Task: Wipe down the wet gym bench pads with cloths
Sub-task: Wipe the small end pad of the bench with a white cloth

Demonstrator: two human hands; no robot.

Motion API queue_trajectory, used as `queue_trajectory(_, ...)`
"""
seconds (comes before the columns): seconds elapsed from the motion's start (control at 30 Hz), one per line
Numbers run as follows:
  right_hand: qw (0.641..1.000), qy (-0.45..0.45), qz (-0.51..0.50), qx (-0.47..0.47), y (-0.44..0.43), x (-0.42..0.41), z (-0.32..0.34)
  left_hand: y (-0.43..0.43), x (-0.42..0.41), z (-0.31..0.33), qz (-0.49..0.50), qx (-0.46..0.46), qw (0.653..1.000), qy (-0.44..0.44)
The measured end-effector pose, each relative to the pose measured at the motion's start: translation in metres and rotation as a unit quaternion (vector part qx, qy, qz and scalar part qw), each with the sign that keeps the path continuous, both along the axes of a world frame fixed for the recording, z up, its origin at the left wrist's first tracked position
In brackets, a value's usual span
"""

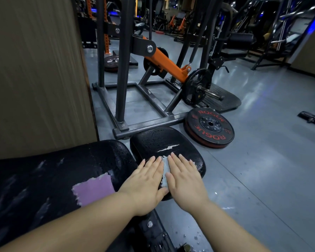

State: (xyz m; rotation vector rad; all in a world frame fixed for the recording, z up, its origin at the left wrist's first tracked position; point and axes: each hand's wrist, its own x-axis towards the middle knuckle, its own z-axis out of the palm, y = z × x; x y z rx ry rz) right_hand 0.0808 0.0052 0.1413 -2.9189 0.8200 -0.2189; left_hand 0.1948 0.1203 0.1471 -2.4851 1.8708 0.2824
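White cloth (165,170) lies pressed beneath both flat hands (145,180) (185,177).

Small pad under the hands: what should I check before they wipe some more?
1. Both hands flat on the cloth: the left hand and the right hand press the pale cloth with straight fingers. Ok.
2. Cloth on the small pad: ok.
3. Small pad dry: droplets cover its far part. Not ok.
4. Smooth path ahead: a tear in the cover lies just beyond the fingertips and might snag the cloth. Not ok.
5. Spare cloth ready: the purple cloth lies on the big pad beside the left arm. Ok.
6. Pale cloth dry enough to soak up more water: cannot tell.
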Motion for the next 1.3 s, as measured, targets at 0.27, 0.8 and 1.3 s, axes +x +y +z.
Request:
queue_trajectory(0.27,0.999,0.035,-0.038,0.015,-0.049,0.009,0.004,0.0,0.002,0.0,-0.005,0.005,1.0,0.01)
queue_trajectory(0.8,0.996,0.073,-0.034,0.025,-0.02,0.03,0.01,0.002,0.002,-0.002,-0.006,-0.033,0.999,0.015)
queue_trajectory(1.3,0.987,0.092,-0.126,0.039,-0.043,0.048,0.017,-0.001,0.009,-0.001,0.023,-0.118,0.985,0.127)
